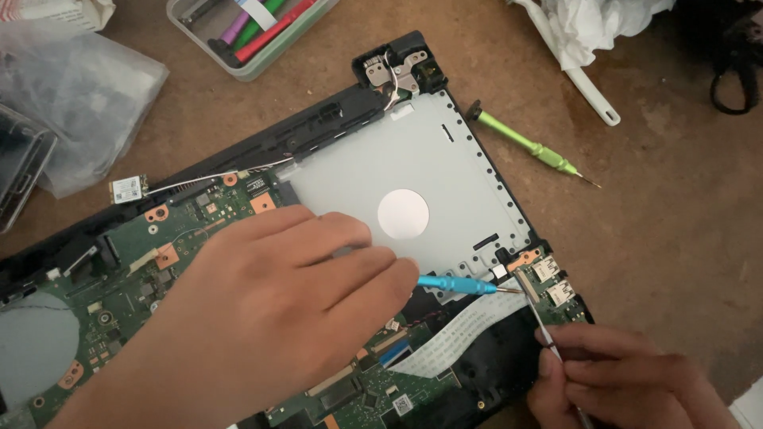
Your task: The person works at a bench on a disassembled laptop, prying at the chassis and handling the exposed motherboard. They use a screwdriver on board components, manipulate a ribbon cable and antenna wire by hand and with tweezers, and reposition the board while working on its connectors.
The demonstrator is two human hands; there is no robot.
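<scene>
An opened laptop base lies on the brown table, its green motherboard [119,278] bare on the left and a silver metal plate [413,175] on the right. My left hand [262,318] rests over the board and holds a blue screwdriver [457,284] whose tip points right at a small port board [548,282]. My right hand [620,381], at the bottom right, grips a thin metal tool [536,314] that reaches up to the same spot beside the white ribbon cable [453,342].
A green screwdriver [528,147] lies on the table right of the laptop. A tray of coloured tools [254,32] stands at the top. A clear plastic bag [79,95] sits top left, crumpled white paper [588,24] top right. A small wireless card [127,189] hangs on its wires.
</scene>
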